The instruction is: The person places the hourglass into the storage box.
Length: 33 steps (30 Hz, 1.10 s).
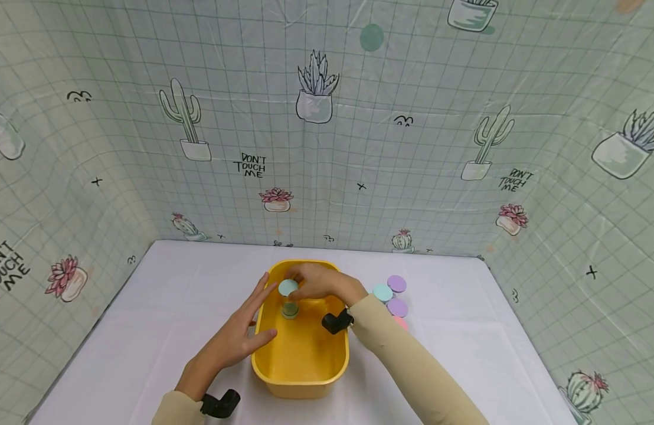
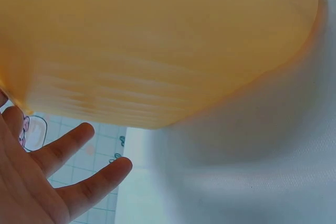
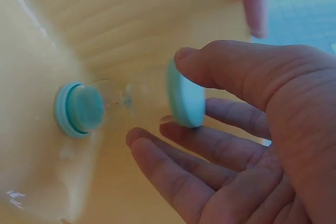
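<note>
Pinching the mint-capped hourglass (image 3: 147,93) with the right hand (image 1: 315,280), held it upright inside the yellow tub (image 1: 306,351), lower centre of frame; spread the left hand (image 1: 239,335), empty, alongside.

- White table (image 1: 199,277), its far edge and far corners in view.
- Yellow tub (image 1: 300,391) standing lengthwise, a little nearer the left edge than the right, its far end near the far edge.
- Right of it, toward the far-right corner, clustered round tops: upper lilac (image 1: 397,284), aqua (image 1: 382,293), lower lilac (image 1: 397,307), pink (image 1: 401,323) partly hidden.
</note>
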Tool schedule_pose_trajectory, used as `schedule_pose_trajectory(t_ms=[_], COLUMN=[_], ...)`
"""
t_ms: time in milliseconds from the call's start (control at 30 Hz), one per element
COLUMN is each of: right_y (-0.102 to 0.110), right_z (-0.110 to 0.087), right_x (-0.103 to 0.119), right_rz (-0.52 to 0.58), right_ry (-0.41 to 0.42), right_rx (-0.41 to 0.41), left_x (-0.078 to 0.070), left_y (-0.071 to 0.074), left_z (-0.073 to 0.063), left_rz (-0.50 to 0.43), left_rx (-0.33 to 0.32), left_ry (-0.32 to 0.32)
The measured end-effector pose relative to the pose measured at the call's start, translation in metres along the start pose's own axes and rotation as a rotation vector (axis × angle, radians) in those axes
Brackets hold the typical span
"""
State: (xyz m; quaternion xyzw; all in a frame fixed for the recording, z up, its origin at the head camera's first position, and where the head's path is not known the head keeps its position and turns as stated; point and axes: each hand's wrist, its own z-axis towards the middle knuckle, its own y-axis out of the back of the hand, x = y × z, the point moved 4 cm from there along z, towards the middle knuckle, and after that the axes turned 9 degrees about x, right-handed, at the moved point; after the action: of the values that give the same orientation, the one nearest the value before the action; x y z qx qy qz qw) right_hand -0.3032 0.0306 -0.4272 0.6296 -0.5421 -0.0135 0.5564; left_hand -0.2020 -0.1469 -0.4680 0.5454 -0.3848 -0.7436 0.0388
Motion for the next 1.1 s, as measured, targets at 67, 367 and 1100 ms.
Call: schedule_pose_trajectory(t_ms=[67,367,1100], right_y=[0.002,0.014,0.020], right_z=[-0.005,-0.035,-0.140], right_x=[0.000,0.009,-0.026], right_rz=[0.018,0.033,-0.066], right_ry=[-0.002,0.052,-0.028], right_rx=[-0.002,-0.081,-0.450], left_x=[0.000,0.001,0.001], left_y=[0.000,-0.001,-0.003], left_z=[0.000,0.000,0.001], left_rz=[0.000,-0.005,-0.031], left_rx=[0.000,0.005,-0.015], left_ry=[0.003,0.030,0.000])
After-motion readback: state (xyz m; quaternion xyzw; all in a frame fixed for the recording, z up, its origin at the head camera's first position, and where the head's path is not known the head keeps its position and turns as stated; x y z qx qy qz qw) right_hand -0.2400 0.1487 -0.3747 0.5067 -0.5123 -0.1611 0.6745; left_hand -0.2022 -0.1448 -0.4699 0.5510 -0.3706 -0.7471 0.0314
